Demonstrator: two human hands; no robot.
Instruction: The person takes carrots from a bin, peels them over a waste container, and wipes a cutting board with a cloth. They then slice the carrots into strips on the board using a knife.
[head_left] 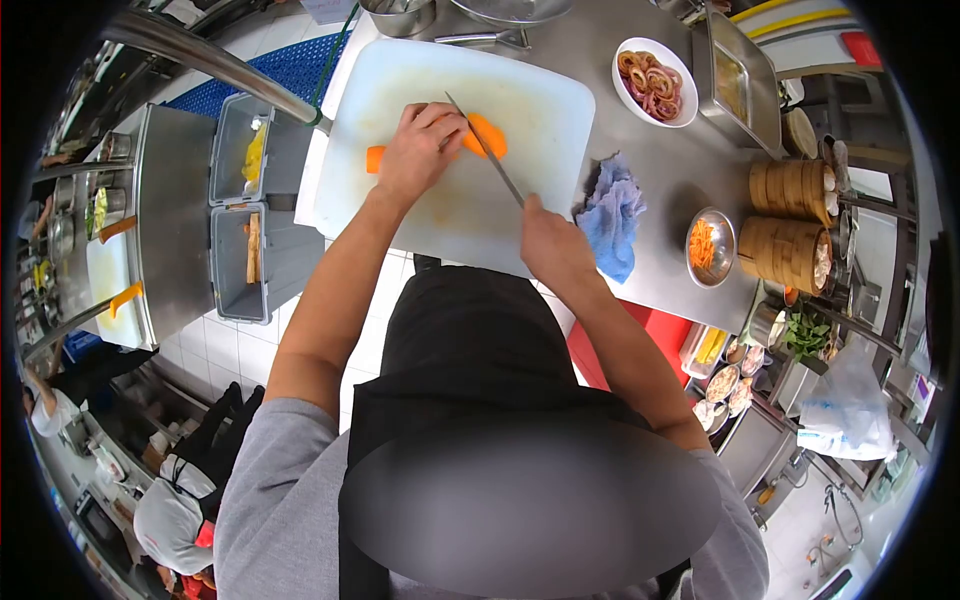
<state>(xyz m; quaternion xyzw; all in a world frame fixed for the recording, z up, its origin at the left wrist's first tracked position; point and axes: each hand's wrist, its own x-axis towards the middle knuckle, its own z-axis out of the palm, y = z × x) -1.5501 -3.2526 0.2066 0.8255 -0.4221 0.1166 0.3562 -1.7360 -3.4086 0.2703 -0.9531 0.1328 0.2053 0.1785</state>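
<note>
Left hand: the left hand (420, 150), upper centre of the frame, is closed down over the carrot with fingers bent; the fingertips are partly out of sight.
Right hand: the right hand (552, 240), centre of the frame, is clenched round the knife handle, which the fist hides.
Carrot: peeled orange carrot (487, 136) on the board, upper centre; orange shows either side of the left hand, the middle being covered, so whether it is one piece cannot be told.
Knife: long, narrow metal knife (486, 153), slanting across the carrot; depth of cut not discernible.
Board: white rectangular cutting board (540, 110), upper centre, partly covered by both hands.
Cloth: crumpled blue cloth (612, 215), right of the board.
Bowls: white round bowl (688, 107) of purplish rings, upper right; small round metal bowl (723, 240) of orange shreds, lower down.
Top edge: two metal vessels (400, 20), cut off by the frame.
Bottom: grey oval blur masks the wearer.
</note>
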